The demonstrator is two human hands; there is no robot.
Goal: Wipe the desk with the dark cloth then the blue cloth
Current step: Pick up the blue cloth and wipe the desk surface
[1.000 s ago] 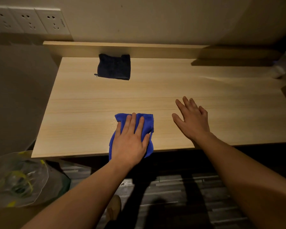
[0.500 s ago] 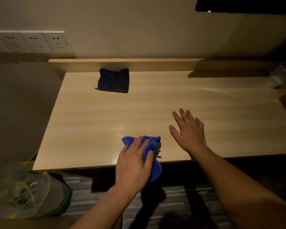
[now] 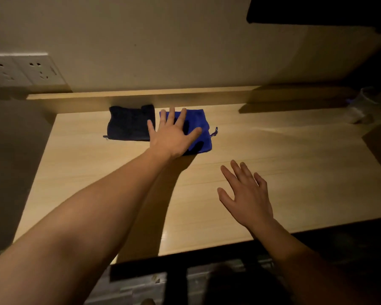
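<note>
**Left hand flat on the blue cloth at the back of the desk**

At the far left, white wall sockets (image 3: pixel 24 70) sit on the wall above the desk's level. The pale wood desk (image 3: pixel 92 172) runs across the view, with a low raised ledge (image 3: pixel 141 94) along its back edge.

The dark cloth (image 3: pixel 128 124) lies folded flat at the back of the desk, left of centre, its far edge against the ledge. A small tag or loop shows at its near left corner.

Just right of it, touching or nearly touching along one side, lies the blue cloth (image 3: pixel 201 133), also flat on the desk close to the ledge. A small loop sticks out from its right edge. The left hand (image 3: pixel 174 137) is stretched far forward and rests palm down on the blue cloth's left part, fingers spread apart and straight, not gripping the fabric. Its thumb reaches toward the dark cloth's right edge. The forearm casts a dark shadow on the wood beneath it.

Further right and nearer the front edge, the right hand (image 3: pixel 246 194) is palm down over bare desk, fingers open and slightly fanned, holding nothing. Whether it touches the wood cannot be told.

At the far right, in shadow, a clear plastic item (image 3: pixel 365 106) sits on the desk's back corner, too dim to identify.
</note>
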